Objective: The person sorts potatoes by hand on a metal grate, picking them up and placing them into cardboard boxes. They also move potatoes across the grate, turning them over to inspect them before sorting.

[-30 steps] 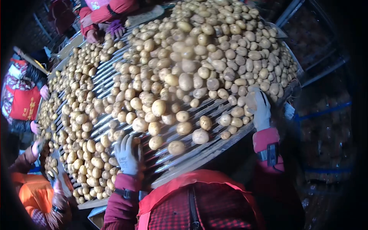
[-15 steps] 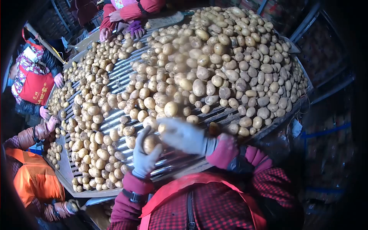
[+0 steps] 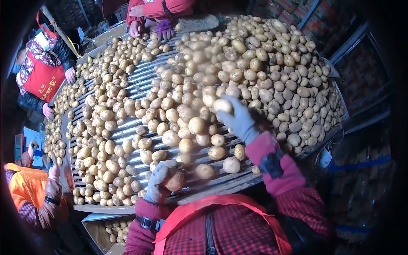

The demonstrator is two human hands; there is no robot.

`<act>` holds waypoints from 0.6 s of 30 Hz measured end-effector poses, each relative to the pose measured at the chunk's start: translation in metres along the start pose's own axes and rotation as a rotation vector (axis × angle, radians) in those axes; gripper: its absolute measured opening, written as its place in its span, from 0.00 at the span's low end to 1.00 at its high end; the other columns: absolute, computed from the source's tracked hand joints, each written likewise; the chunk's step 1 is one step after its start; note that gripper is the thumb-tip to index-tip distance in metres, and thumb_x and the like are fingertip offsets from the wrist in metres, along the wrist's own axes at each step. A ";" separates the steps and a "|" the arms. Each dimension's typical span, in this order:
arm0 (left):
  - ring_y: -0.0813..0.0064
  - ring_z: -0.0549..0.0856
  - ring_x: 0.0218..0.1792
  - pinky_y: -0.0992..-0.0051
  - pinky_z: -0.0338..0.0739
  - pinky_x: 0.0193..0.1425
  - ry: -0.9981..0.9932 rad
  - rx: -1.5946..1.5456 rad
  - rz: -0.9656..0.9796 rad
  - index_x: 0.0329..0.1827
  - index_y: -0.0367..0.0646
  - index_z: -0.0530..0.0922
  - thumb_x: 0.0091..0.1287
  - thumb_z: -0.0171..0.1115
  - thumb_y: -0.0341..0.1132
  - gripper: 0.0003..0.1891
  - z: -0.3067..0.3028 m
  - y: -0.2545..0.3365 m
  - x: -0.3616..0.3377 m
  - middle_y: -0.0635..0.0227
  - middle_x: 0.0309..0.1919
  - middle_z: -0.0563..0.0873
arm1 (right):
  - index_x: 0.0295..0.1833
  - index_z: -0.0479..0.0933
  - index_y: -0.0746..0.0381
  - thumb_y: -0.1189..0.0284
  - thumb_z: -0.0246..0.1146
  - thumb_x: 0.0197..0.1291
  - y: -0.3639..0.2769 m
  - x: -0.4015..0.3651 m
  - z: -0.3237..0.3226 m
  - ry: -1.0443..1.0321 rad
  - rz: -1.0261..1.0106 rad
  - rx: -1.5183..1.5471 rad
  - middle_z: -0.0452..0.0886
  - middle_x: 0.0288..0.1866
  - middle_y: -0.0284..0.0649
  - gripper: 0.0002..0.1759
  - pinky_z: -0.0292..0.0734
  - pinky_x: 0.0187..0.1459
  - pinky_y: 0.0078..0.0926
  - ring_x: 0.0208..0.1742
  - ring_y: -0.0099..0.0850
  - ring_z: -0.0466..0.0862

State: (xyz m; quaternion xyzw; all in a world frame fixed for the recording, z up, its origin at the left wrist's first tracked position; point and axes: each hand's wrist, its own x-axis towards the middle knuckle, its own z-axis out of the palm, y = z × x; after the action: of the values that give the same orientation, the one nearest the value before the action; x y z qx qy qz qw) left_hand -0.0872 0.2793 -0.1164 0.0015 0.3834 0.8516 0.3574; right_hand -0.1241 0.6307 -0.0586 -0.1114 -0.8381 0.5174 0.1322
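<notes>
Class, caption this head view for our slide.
Grey-gloved left hand holding a rounded brown potato, grey-gloved right hand a pale oval potato, at a shiny slatted table heaped with tan potatoes.

The only lettering that can be read stands on the red apron [image 3: 38,78] of the person at the upper left. It is printed in yellow Chinese characters that run slantwise, rising to the right. Two small characters sit above, too blurred to read with certainty. Below them comes a larger line, whose last two characters appear to read 世家; the character before them is unclear. A small round mark closes that line. Any print on the stack [image 3: 285,18] at the upper right is too dark and small to make out.
</notes>
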 end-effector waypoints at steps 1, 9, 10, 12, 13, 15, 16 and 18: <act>0.53 0.87 0.59 0.54 0.84 0.63 -0.076 0.010 -0.088 0.72 0.42 0.74 0.72 0.67 0.53 0.33 0.004 0.009 -0.001 0.54 0.62 0.84 | 0.70 0.75 0.63 0.63 0.74 0.66 -0.015 -0.015 0.011 -0.120 0.014 0.214 0.87 0.53 0.45 0.31 0.84 0.57 0.30 0.55 0.29 0.86; 0.55 0.78 0.72 0.54 0.77 0.73 -0.175 -0.072 -0.283 0.83 0.45 0.62 0.68 0.70 0.64 0.49 0.017 0.007 -0.003 0.55 0.75 0.75 | 0.68 0.78 0.60 0.57 0.75 0.61 -0.049 -0.077 0.084 -0.694 -0.249 0.186 0.81 0.64 0.48 0.33 0.74 0.70 0.39 0.68 0.40 0.79; 0.56 0.77 0.73 0.54 0.76 0.74 -0.141 -0.095 -0.294 0.83 0.43 0.62 0.69 0.69 0.63 0.48 0.012 0.006 -0.006 0.55 0.75 0.74 | 0.69 0.77 0.60 0.57 0.74 0.61 -0.039 -0.080 0.088 -0.674 -0.285 0.120 0.81 0.64 0.48 0.33 0.74 0.70 0.39 0.68 0.41 0.79; 0.56 0.76 0.74 0.55 0.76 0.75 -0.137 -0.103 -0.279 0.84 0.42 0.61 0.70 0.68 0.62 0.47 0.010 0.005 -0.005 0.54 0.76 0.74 | 0.69 0.77 0.60 0.57 0.74 0.63 -0.045 -0.079 0.080 -0.655 -0.277 0.059 0.81 0.64 0.47 0.33 0.74 0.69 0.39 0.68 0.40 0.80; 0.56 0.76 0.74 0.54 0.76 0.74 -0.165 -0.092 -0.253 0.83 0.42 0.61 0.70 0.67 0.63 0.47 0.013 0.005 -0.004 0.54 0.76 0.74 | 0.69 0.77 0.60 0.58 0.73 0.64 -0.056 -0.076 0.065 -0.659 -0.233 0.066 0.81 0.65 0.47 0.32 0.75 0.68 0.38 0.67 0.40 0.80; 0.55 0.77 0.73 0.54 0.77 0.73 -0.253 -0.125 -0.245 0.83 0.41 0.63 0.71 0.66 0.63 0.46 0.009 0.004 -0.001 0.53 0.75 0.74 | 0.69 0.77 0.60 0.63 0.71 0.67 -0.053 -0.058 0.046 -0.459 -0.180 0.064 0.82 0.64 0.46 0.28 0.78 0.64 0.37 0.65 0.37 0.81; 0.56 0.78 0.72 0.56 0.78 0.72 -0.172 -0.144 -0.263 0.82 0.41 0.64 0.71 0.66 0.63 0.46 0.009 0.003 -0.007 0.54 0.73 0.77 | 0.69 0.77 0.61 0.68 0.71 0.66 -0.049 -0.045 0.032 -0.272 -0.059 0.019 0.82 0.65 0.46 0.28 0.77 0.66 0.38 0.66 0.37 0.81; 0.60 0.81 0.67 0.59 0.79 0.70 -0.161 -0.047 -0.203 0.80 0.40 0.67 0.72 0.63 0.63 0.43 0.004 -0.006 -0.001 0.57 0.69 0.80 | 0.69 0.77 0.62 0.70 0.72 0.65 -0.008 0.001 0.006 0.149 -0.407 -0.309 0.81 0.64 0.50 0.28 0.74 0.69 0.42 0.66 0.47 0.80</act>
State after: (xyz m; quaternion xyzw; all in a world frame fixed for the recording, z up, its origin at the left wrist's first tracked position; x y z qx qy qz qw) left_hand -0.0815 0.2836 -0.1171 0.0229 0.3317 0.8168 0.4715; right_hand -0.1277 0.6226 -0.0534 0.0027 -0.9003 0.3365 0.2760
